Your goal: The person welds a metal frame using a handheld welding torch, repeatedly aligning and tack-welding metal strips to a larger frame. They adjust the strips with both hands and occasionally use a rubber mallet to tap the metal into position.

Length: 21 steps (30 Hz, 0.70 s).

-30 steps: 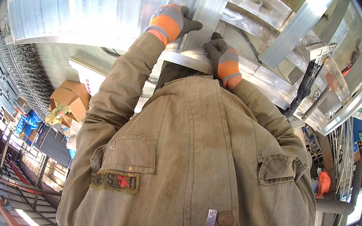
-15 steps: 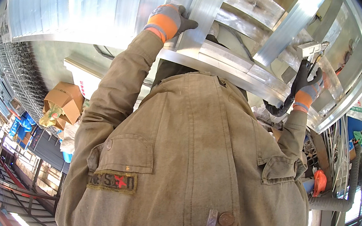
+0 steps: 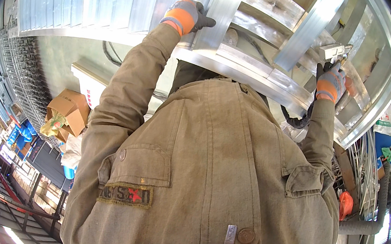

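My left hand [image 3: 184,16], in a grey and orange work glove, rests on the silver metal slats [image 3: 141,3] at the upper left. Its thumb points right, toward a wide flat metal bar [image 3: 222,15]; the other fingertips are partly hidden. At the upper right, my right hand [image 3: 331,82], gloved alike, is closed around the black handle of what looks like a welding gun. This welding gun [image 3: 331,51] has a silver block head and a narrow nozzle pointing right. A black sleeved cable [image 3: 298,121] hangs below the hand.
The slats lie on a metal frame [image 3: 259,78] with crossbars [image 3: 309,33] and openings on the right. On the left are an open cardboard box [image 3: 71,110] and a white box [image 3: 90,82]. Long thin rods [image 3: 357,176] and an orange-red bag [image 3: 345,205] are at the lower right.
My right hand has closed around the handle, its fingers spread before, and shifted slightly left; the gun's nozzle now points right. My left hand stays in place on the slats.
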### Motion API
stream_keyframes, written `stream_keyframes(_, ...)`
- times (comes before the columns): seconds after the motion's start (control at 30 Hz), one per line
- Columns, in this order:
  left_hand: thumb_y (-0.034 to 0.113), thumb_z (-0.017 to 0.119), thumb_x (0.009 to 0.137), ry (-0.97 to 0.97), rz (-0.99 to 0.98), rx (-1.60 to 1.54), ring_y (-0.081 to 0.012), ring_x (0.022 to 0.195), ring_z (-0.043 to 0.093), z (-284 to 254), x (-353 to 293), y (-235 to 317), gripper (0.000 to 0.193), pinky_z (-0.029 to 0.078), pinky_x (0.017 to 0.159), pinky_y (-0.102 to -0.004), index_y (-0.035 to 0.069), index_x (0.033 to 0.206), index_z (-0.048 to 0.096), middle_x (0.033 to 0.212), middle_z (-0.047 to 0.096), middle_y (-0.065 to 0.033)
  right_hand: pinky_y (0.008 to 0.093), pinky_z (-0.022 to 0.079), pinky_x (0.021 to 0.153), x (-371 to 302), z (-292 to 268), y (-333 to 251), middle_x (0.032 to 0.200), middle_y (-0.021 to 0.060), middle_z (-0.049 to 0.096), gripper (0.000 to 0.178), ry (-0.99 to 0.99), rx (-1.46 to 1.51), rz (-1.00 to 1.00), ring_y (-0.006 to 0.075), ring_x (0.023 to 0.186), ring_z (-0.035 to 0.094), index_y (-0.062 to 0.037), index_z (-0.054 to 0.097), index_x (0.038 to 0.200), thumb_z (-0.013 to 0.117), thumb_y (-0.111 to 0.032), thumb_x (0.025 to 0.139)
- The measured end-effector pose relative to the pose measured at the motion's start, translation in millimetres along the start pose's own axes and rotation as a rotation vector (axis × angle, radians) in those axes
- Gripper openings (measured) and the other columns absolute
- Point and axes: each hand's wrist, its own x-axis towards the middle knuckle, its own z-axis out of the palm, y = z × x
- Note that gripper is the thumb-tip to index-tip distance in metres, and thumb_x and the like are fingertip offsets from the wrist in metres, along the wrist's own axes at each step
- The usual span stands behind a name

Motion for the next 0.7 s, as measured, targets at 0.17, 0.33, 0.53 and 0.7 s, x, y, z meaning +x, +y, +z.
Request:
stream_keyframes(0.17,0.054,0.089,0.085,-0.005,-0.025,0.074,-0.0206,0.076,0.076,0,-1,4,0.048,0.063,0.079,-0.0401,0.009,0.099,0.078,0.086,0.08,-0.0041,0.0541,0.059,0.099,26,18,6,0.12,0.0284,0.078,0.067,-0.067,0.099,-0.015,0.047,0.114,0.075,0.0006,0.057,0.144,0.072,-0.047,0.099)
stream_keyframes(0.33,0.045,0.094,0.085,0.022,0.037,0.009,-0.0158,0.064,0.068,1,-2,3,0.044,0.056,0.063,-0.0352,0.008,0.09,0.071,0.074,0.073,-0.0036,0.055,0.057,0.101,19,12,41,0.123,0.0311,0.077,0.062,-0.079,0.273,0.077,0.0507,0.117,0.074,0.0002,0.055,0.146,0.069,-0.04,0.101)
stream_keyframes(0.53,0.042,0.094,0.086,0.028,0.053,0.056,-0.0157,0.063,0.068,-4,-5,8,0.042,0.056,0.063,-0.035,0.007,0.088,0.072,0.073,0.073,-0.0047,0.0424,0.057,0.091,-33,-32,74,0.111,0.0205,0.081,0.04,0.071,0.749,-0.029,0.0333,0.101,0.076,-0.0001,0.075,0.127,0.081,-0.028,0.099)
stream_keyframes(0.7,0.043,0.093,0.086,0.024,0.076,0.018,-0.0153,0.061,0.067,-4,-7,8,0.043,0.057,0.063,-0.0352,0.006,0.085,0.071,0.072,0.073,-0.0045,0.0314,0.057,0.079,-71,-105,35,0.103,0.0096,0.081,0.038,-0.013,1.172,-0.28,0.0157,0.088,0.073,-0.0007,0.079,0.128,0.089,-0.016,0.095)
